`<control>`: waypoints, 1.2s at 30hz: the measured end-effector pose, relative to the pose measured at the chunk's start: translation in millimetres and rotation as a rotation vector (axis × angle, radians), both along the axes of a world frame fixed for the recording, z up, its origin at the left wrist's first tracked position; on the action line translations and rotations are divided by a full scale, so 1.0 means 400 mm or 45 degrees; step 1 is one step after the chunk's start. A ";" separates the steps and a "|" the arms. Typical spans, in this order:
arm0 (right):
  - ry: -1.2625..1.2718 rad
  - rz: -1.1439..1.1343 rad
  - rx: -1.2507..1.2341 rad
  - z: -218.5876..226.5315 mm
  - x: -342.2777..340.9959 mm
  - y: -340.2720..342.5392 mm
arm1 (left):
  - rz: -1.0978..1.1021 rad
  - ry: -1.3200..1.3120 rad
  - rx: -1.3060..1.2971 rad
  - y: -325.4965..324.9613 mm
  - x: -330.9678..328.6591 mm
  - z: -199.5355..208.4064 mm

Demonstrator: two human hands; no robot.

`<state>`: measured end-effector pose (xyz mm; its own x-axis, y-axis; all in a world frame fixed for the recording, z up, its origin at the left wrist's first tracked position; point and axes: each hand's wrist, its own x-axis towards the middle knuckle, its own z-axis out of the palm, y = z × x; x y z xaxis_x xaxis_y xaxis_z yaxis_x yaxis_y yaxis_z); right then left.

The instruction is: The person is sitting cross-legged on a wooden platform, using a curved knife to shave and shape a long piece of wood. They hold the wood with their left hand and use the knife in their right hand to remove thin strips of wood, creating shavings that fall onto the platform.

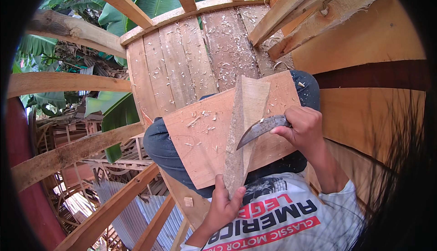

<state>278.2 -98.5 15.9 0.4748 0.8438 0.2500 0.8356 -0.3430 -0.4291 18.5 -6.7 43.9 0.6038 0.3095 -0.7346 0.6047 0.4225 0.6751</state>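
Observation:
My left hand grips the near end of a long, tapered piece of wood, close to my body. The wood lies slanted across a flat board resting on my lap, its wider far end pointing away from me. In my right hand is a knife with a dark, curved blade, my fingers wrapped round its handle, which is mostly hidden. The blade crosses the right face of the wood, its tip pointing left and toward me; whether it touches the wood I cannot tell. Small wood shavings are scattered over the board.
I sit on a plank floor strewn with shavings. Wooden railing bars surround me at the left and far side. Rough timber pieces lean at the far right beside plywood panels. Banana leaves and corrugated metal sheets show beyond the railing.

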 end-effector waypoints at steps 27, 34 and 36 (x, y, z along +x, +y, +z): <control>0.151 -0.324 0.099 0.017 0.078 -0.062 | 0.099 -0.109 0.017 -0.001 0.014 -0.008; -0.022 -0.030 -0.015 0.001 0.026 -0.011 | -0.034 -0.081 0.179 -0.017 0.013 -0.013; -0.076 -0.065 0.005 -0.014 0.031 -0.004 | -0.013 -0.059 0.209 -0.015 0.019 -0.010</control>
<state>290.6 -100.1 10.2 0.5009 0.8180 0.2828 0.8415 -0.3839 -0.3802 26.0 -12.6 39.7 0.6397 0.4169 -0.6457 0.5748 0.2981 0.7620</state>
